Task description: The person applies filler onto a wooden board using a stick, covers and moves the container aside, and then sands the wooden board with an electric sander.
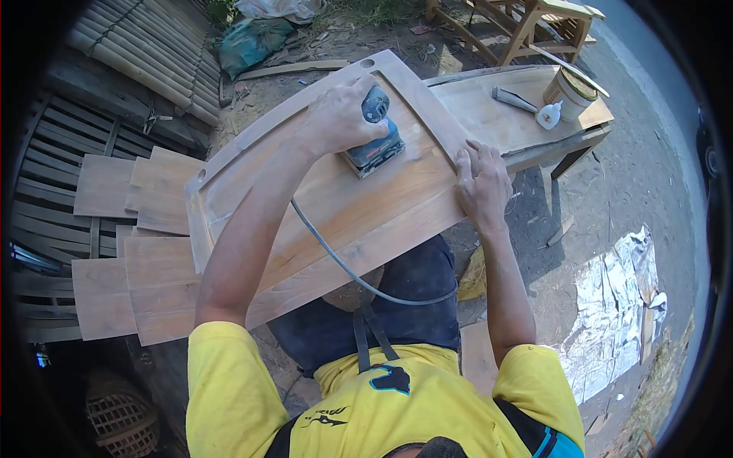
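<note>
Your left hand [336, 118] grips the sander [387, 146]; your right hand [484, 185] grasps the panel [397, 206] by its edge. Panel: likely stiff, moderately heavy, dust-slick; steady it there.

1. Sander [387, 149], upper middle: blue and black, tiny red mark.
2. Panel [359, 221], center: pinkish tan with warm orange-brown patches, kinda streaky grain.
3. Cord [327, 246], center: plain grey-blue.
4. Shirt [427, 404], bottom: super bright yellow, black and blue bits, black squiggly print.
5. Bag [253, 44], upper left: teal.
6. Sheet [611, 305], lower right: crinkly silvery white.
</note>
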The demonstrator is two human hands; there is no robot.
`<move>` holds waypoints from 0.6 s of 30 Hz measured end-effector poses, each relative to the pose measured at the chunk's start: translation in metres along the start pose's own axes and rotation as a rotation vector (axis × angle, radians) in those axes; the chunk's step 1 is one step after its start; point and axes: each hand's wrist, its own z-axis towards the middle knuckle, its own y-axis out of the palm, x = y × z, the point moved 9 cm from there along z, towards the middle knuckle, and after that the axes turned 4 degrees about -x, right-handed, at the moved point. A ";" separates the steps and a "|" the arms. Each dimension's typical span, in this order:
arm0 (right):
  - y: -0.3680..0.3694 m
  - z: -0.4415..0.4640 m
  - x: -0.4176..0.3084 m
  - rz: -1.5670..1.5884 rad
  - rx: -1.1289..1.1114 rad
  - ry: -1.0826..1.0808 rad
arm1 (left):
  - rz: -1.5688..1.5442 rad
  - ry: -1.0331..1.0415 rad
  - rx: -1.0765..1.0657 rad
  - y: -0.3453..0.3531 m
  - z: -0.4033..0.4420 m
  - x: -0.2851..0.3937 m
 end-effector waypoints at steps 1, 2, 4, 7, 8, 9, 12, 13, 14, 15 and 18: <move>0.000 0.000 0.000 -0.001 0.007 0.001 | 0.007 -0.033 -0.021 0.004 0.008 0.004; 0.002 0.001 0.000 0.002 0.004 -0.005 | 0.009 -0.040 -0.017 0.008 0.016 0.009; 0.000 0.000 0.001 0.007 0.020 -0.025 | 0.055 0.041 -0.003 0.018 0.033 0.028; 0.003 0.000 0.003 0.009 0.022 -0.062 | 0.055 0.009 -0.040 0.021 0.035 0.034; 0.006 0.000 0.002 0.022 0.005 -0.075 | 0.058 -0.016 -0.037 0.016 0.027 0.028; 0.005 0.000 0.002 0.006 0.018 -0.076 | 0.058 -0.011 -0.036 0.014 0.018 0.027; 0.003 0.000 -0.002 -0.020 0.030 -0.088 | 0.019 -0.017 -0.009 0.005 -0.029 0.012; 0.004 0.000 0.000 -0.024 -0.002 -0.052 | 0.000 -0.032 -0.003 -0.002 -0.053 0.002; 0.006 0.000 0.003 -0.029 -0.032 -0.014 | -0.004 -0.074 0.016 -0.013 -0.080 -0.009; 0.005 0.000 0.003 -0.024 -0.033 -0.014 | -0.006 -0.115 0.036 -0.025 -0.106 -0.022; 0.002 -0.001 0.000 -0.008 -0.006 -0.045 | 0.014 -0.203 0.081 -0.055 -0.179 -0.069</move>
